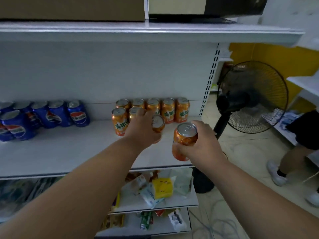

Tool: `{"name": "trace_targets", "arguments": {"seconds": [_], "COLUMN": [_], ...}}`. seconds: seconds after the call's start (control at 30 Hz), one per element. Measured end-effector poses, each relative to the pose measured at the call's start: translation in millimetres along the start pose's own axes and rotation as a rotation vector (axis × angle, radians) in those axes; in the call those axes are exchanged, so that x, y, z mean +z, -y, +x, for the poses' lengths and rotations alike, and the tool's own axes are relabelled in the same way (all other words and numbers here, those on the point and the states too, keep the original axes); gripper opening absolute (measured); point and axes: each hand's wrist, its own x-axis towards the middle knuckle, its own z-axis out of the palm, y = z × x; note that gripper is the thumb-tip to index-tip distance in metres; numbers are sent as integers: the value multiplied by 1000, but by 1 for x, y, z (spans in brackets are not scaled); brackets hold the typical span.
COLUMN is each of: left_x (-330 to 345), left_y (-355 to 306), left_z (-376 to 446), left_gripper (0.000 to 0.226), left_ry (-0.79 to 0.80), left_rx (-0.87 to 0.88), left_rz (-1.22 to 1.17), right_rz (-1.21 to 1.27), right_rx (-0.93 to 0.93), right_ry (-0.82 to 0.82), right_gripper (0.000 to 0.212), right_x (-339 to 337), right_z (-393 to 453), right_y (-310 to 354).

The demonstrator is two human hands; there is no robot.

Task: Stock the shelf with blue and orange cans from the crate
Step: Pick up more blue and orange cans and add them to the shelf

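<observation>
Gripping 1 orange can (184, 140), right hand (201, 144) hovers at shelf (69, 152) edge.

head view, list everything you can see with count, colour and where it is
blue cans: at least six, blue, left end of the middle shelf
orange cans: seven standing, back right of the middle shelf; two more in the hands
shelf: one, white, centre
cardboard box: one, brown, top shelf
snack packets: several, mixed colours, lower shelves
fan: one, black, floor on the right
other person's legs: white shoes, far right
left hand: holds an orange can at the shelf
right hand: holds another orange can, in front of the shelf
</observation>
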Motion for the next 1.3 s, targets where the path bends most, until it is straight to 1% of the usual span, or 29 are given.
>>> {"name": "trace_targets", "arguments": {"seconds": [0.13, 0.3, 0.4, 0.53, 0.63, 0.7, 0.77, 0.87, 0.9, 0.97, 1.03, 1.07, 1.2, 1.3], "left_x": [1, 11, 22, 31, 35, 36, 38, 54, 63, 82, 97, 101, 109, 111], "left_y": [3, 8, 14, 16, 14, 12, 9, 7, 7, 10, 16, 19, 23, 21], "left_z": [44, 70, 76, 75, 71, 66, 52, 11, -4, -26, -34, -35, -35, -35], "left_gripper": [61, 55, 55, 51, 61, 67, 66, 57, 57, 65, 76, 81, 90, 92], "left_ry": [-32, -15, -12, -16, -7, -23, -88, -228, -217, -85, 53, 91, 163, 166], "left_rx": [130, 142, 138, 112, 83, 59, 55, 37, 35, 21, -41, -73, -107, -105], "left_rz": [370, 508, 524, 529, 551, 535, 464, 259, 217, 189, 168, 153, 158, 182], "right_rz": [55, 61, 30, -10, 1, 9, 7, -4, -8, -30, -54, -65, -68, -93], "right_rx": [18, 15, 0, -3, 19, 16, 8, -10, -20, -39, -47, -56, -100, -79], "right_ry": [-6, -37, -45, -27, -9, -11, -4, 20, 24, 41, 74, 86, 121, 144], "right_gripper": [72, 70, 68, 73, 73, 69, 67, 74, 74, 74, 74, 74, 72, 73], "right_x": [15, 33, 37, 38, 37, 35, 33, 30, 30, 29, 30, 31, 42, 51], "right_z": [15, 22, 30, 37, 39, 40, 44, 55, 61, 74, 88, 94, 114, 122], "right_y": [-16, -30, -33, -36, -41, -45, -48, -50, -50, -48, -47, -46, -45, -51]}}
